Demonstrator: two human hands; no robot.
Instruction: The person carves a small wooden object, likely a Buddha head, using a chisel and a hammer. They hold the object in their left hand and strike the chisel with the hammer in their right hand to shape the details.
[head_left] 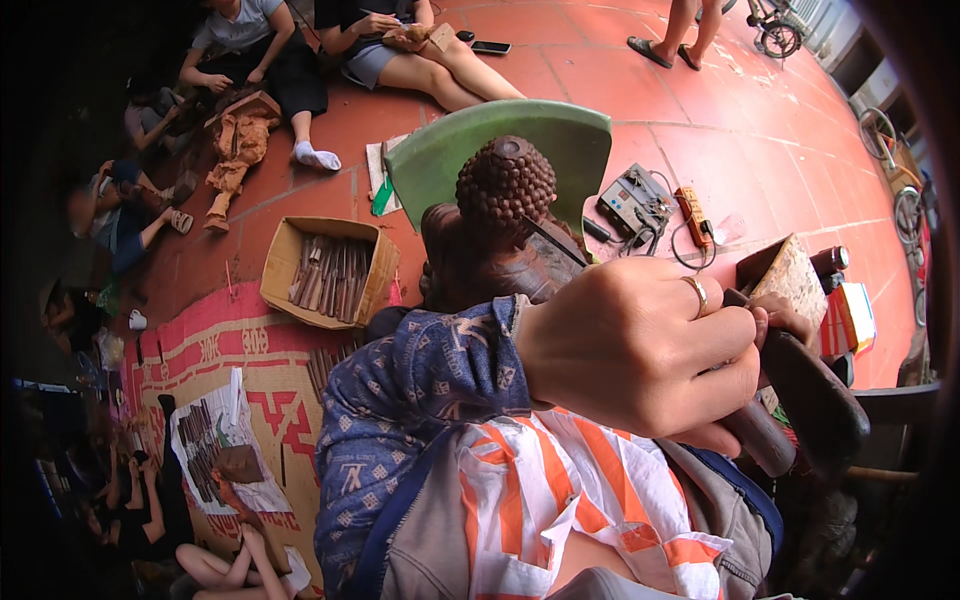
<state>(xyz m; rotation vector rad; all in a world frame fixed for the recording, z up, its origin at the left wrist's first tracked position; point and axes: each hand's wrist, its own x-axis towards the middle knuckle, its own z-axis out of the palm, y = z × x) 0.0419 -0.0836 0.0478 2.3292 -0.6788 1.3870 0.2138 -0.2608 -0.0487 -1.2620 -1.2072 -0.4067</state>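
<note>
My left hand [640,350], in a blue patterned sleeve, is a fist around a chisel [757,435]. Its dark handle sticks out past my thumb, and the thin blade slants toward a carved dark wooden statue [507,185] with a curled-knob head. Whether the tip touches the wood, I cannot tell. Partly hidden behind that fist, my right hand [785,315] is closed on a dark wooden mallet [815,405], its rounded head hanging beside the chisel handle. The statue is in front of me, against a green plastic chair [440,150].
A cardboard box [325,275] of carving tools stands left of the statue. More tools lie on a cloth [225,455] over a patterned mat [200,350]. At right are a grey electric box [637,205] and orange power strip [693,217]. Other people sit carving beyond.
</note>
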